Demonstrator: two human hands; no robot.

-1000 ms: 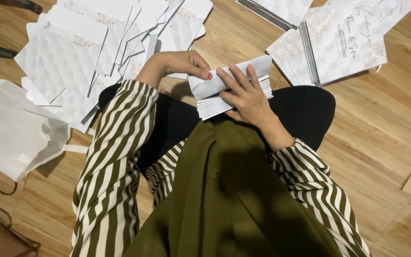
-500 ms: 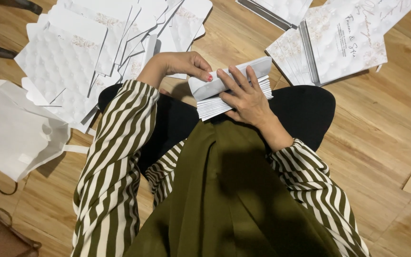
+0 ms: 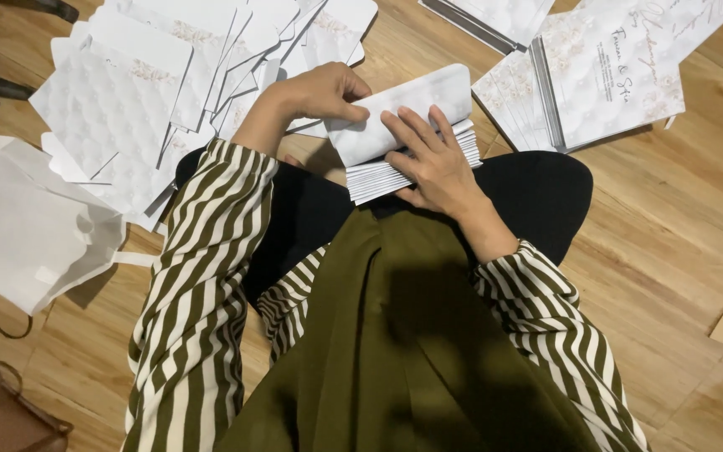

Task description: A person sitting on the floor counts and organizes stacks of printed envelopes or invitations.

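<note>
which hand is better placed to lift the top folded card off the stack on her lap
Left, probably. The left hand already pinches the upper left edge of the top folded card, while the right hand lies flat with fingers spread across the card stack, pressing it down on the lap.

Single head view, steep downward, close over lap.

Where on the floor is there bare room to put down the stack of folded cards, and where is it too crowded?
Bare wood floor lies right of the black knee, below the printed cards. A smaller free patch lies between the white bag and the striped left sleeve. The upper left is crowded with overlapping white quilted cards, up to the left hand.
</note>
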